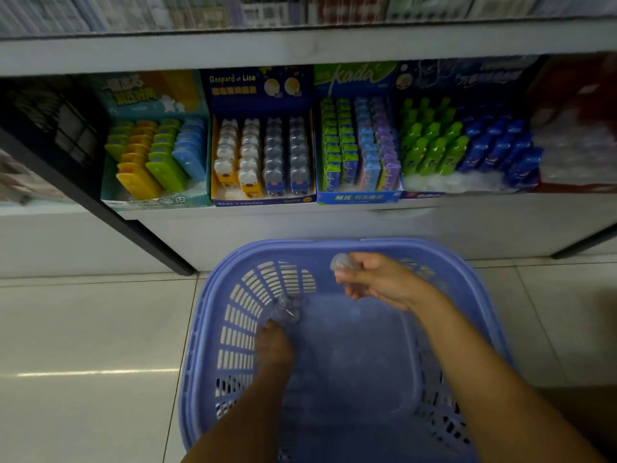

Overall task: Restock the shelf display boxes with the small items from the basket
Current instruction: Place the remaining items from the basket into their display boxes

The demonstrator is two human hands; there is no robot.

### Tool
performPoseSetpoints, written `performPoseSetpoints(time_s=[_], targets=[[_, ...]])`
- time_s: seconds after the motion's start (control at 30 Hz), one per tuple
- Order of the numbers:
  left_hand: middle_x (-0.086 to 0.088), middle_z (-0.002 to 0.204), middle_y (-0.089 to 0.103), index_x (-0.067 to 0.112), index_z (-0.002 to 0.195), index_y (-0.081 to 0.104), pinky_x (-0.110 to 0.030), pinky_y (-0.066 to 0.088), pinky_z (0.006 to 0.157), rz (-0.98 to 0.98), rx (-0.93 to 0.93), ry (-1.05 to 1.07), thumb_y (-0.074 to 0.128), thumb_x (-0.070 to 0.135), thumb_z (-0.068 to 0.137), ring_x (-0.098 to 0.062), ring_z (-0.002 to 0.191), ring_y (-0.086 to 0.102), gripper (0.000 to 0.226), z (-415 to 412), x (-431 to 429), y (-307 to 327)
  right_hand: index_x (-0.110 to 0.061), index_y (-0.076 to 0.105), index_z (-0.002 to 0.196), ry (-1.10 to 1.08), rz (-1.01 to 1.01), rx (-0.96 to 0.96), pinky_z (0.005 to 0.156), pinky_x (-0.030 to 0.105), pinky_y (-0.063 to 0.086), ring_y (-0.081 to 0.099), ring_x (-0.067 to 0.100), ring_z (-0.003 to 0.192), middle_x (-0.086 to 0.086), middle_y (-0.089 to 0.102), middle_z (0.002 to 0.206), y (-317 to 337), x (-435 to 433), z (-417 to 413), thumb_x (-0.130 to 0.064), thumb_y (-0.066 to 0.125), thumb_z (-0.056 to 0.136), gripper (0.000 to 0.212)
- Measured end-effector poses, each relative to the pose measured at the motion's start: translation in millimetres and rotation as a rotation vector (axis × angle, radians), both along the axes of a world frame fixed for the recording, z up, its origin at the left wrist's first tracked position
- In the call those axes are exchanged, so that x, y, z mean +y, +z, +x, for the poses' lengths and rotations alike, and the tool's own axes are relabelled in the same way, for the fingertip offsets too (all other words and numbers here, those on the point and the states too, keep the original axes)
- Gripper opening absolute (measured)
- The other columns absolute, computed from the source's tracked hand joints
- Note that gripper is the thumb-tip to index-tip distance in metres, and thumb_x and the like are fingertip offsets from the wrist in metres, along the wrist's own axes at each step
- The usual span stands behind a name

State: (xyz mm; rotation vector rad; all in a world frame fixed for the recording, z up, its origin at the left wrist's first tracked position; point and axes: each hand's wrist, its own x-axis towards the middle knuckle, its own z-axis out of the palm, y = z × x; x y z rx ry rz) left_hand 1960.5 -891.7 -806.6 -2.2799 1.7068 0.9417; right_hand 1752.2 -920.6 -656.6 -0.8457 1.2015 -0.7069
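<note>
A blue plastic basket stands on the floor below the shelf. My right hand is raised over the basket's far side and pinches a small clear wrapped item. My left hand reaches down inside the basket, its fingertips at a clump of small clear items against the left wall; the view is too blurred to tell whether it holds them. On the shelf stand several display boxes, among them a dark blue "Gaspard et Lise" box with rows of small clear-capped items.
Beside that box stand a teal box of coloured cases, a "kada" box and a box of green and blue bottles. A dark shelf post slants down at the left. Pale floor tiles surround the basket.
</note>
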Motion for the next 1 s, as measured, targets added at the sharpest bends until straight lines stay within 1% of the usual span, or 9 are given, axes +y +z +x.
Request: performPoseSetpoints(time_s=[0.1, 0.2, 0.33, 0.43, 0.6, 0.67, 0.73, 0.87, 1.0], targets=[[-0.019, 0.122, 0.060, -0.001, 0.123, 0.055, -0.035, 0.049, 0.094, 0.169, 0.242, 0.176, 0.061, 0.023, 0.088, -0.034, 0.113, 0.058, 0.042, -17.4, -7.9, 28.0, -0.018, 0.050, 0.094, -0.036, -0.137, 0.053, 0.047, 0.018, 0.038, 0.050, 0.007, 0.051, -0.002, 0.058, 0.074, 24.1, -4.7, -9.8, -0.017, 0.060, 0.091, 0.011], [-0.019, 0.114, 0.065, -0.002, 0.112, 0.063, -0.030, 0.048, 0.085, 0.217, 0.318, 0.106, 0.060, 0.028, 0.089, -0.030, 0.107, 0.062, 0.038, -44.7, -14.9, 62.1, -0.023, 0.046, 0.091, -0.114, -0.279, 0.120, 0.043, 0.018, 0.037, 0.048, 0.007, 0.047, 0.001, 0.057, 0.072, 45.0, -6.8, -23.9, -0.020, 0.066, 0.086, 0.021], [-0.009, 0.059, 0.053, 0.009, 0.062, 0.056, -0.028, 0.044, 0.063, 0.117, 0.718, 0.155, 0.054, 0.012, 0.089, -0.020, 0.063, 0.053, 0.028, -89.6, -17.9, 121.2, -0.023, 0.053, 0.083, -0.382, -0.457, 0.111, 0.061, 0.022, 0.050, 0.058, 0.011, 0.064, -0.005, 0.062, 0.070, 70.0, -7.6, -54.7, -0.018, 0.066, 0.086, 0.014], [-0.004, 0.064, 0.058, 0.011, 0.072, 0.061, -0.022, 0.050, 0.054, 0.294, 1.187, 0.348, 0.046, 0.006, 0.088, -0.013, 0.052, 0.054, 0.023, -125.0, -24.3, 174.6, -0.020, 0.064, 0.081, -0.622, -0.539, 0.230, 0.076, 0.028, 0.044, 0.053, 0.008, 0.076, -0.011, 0.058, 0.074, 85.5, -5.5, -91.9, -0.026, 0.066, 0.086, 0.008], [-0.011, 0.087, 0.070, -0.002, 0.100, 0.061, -0.027, 0.059, 0.061, 0.310, 1.515, 0.316, 0.041, 0.006, 0.095, -0.018, 0.068, 0.070, 0.022, -179.6, -41.0, 241.5, -0.022, 0.058, 0.070, -1.029, -0.582, 0.284, 0.063, 0.019, 0.040, 0.049, 0.002, 0.060, -0.015, 0.054, 0.059, 105.9, -3.7, -175.7, -0.026, 0.067, 0.087, 0.019], [-0.014, 0.095, 0.070, -0.003, 0.101, 0.061, -0.031, 0.059, 0.069, 0.285, 1.593, 0.268, 0.042, 0.005, 0.097, -0.022, 0.075, 0.071, 0.021, -198.6, -46.8, 258.7, -0.021, 0.062, 0.083, -1.143, -0.548, 0.366, 0.071, 0.022, 0.047, 0.060, 0.004, 0.071, -0.009, 0.067, 0.076, 107.5, -10.1, -213.8, -0.028, 0.070, 0.084, 0.011], [-0.015, 0.098, 0.071, -0.004, 0.102, 0.061, -0.033, 0.059, 0.076, 0.258, 1.613, 0.193, 0.044, 0.002, 0.096, -0.024, 0.084, 0.070, 0.019, -217.1, -52.2, 269.0, -0.015, 0.064, 0.100, -1.181, -0.511, 0.530, 0.079, 0.026, 0.050, 0.063, 0.013, 0.086, 0.005, 0.069, 0.096, 105.8, -19.7, -248.2, -0.030, 0.071, 0.082, 0.024], [-0.012, 0.102, 0.069, -0.002, 0.109, 0.062, -0.028, 0.058, 0.083, 0.201, 1.544, 0.043, 0.048, -0.007, 0.091, -0.020, 0.095, 0.068, 0.023, -251.3, -56.7, 275.2, -0.007, 0.059, 0.104, -1.250, -0.476, 0.708, 0.077, 0.027, 0.052, 0.061, 0.016, 0.086, 0.011, 0.066, 0.094, 102.5, -46.0, -299.2, -0.021, 0.072, 0.081, 0.031], [-0.005, 0.096, 0.073, 0.005, 0.106, 0.065, -0.024, 0.056, 0.084, 0.176, 1.540, -0.010, 0.053, -0.003, 0.090, -0.017, 0.099, 0.068, 0.021, -274.1, -59.8, 267.3, 0.002, 0.063, 0.106, -1.050, -0.343, 0.997, 0.084, 0.032, 0.050, 0.063, 0.030, 0.100, 0.019, 0.067, 0.107, 97.5, -67.3, -328.8, -0.025, 0.067, 0.084, 0.035]])
